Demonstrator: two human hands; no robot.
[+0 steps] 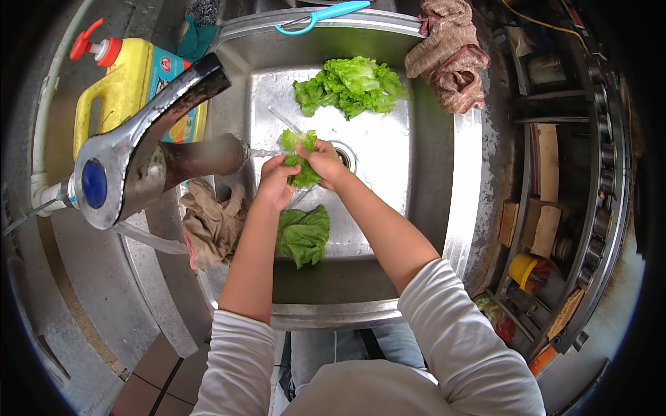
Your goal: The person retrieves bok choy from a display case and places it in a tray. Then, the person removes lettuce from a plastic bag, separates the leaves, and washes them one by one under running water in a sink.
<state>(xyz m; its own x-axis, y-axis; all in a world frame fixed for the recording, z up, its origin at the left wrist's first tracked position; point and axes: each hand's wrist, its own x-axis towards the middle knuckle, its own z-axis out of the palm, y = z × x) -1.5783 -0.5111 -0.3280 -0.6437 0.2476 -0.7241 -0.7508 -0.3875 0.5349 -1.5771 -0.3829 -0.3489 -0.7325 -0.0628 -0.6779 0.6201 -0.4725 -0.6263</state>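
Observation:
Between my two hands is a green lettuce leaf, held over the stainless steel sink. My left hand grips its left side with the thumb on top. My right hand holds it from the right, fingers wrapped about the edge. Water runs from the chrome faucet toward the leaf. Farther off in the basin lies a pile of loose lettuce leaves. Close to me, partly behind my left forearm, a darker lettuce leaf rests in the sink. My right hand partly covers the drain.
A turquoise peeler lies across the far rim. Brown cloths hang at the right corner and beside the left rim. Left, behind the faucet, stands a yellow pump jug. A metal shelf rack stands at right.

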